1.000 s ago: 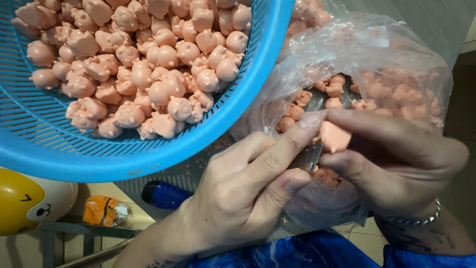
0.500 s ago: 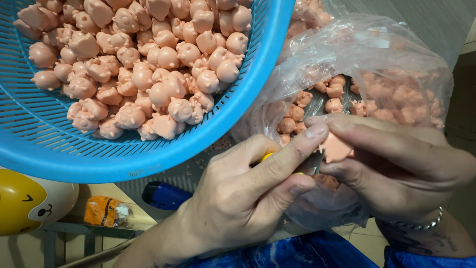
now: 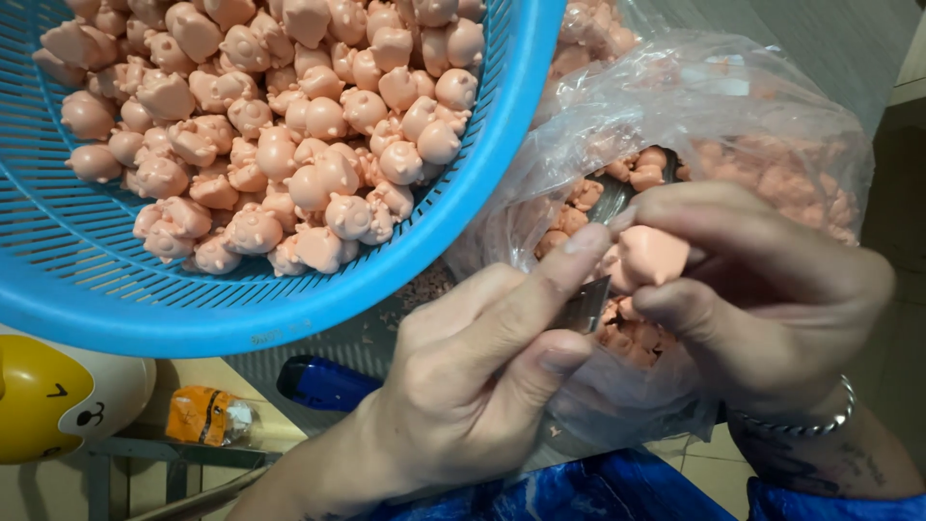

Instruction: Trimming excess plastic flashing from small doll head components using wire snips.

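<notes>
- Pinching a small pink rubber pig figure (image 3: 648, 259), the right hand (image 3: 762, 309) holds it near the clear plastic bag (image 3: 733, 125).
- Left hand (image 3: 473, 386) grips a thin metal blade (image 3: 584, 307) against it; a slip could nick fingers.

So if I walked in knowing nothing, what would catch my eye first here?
Probably the big blue basket at upper left, heaped with small pink pig figures. Then the hands at lower right: the right hand pinches one pink figure, while the left hand presses a small metal blade against it. Behind them bulges a clear plastic bag holding more of the same figures.
</notes>
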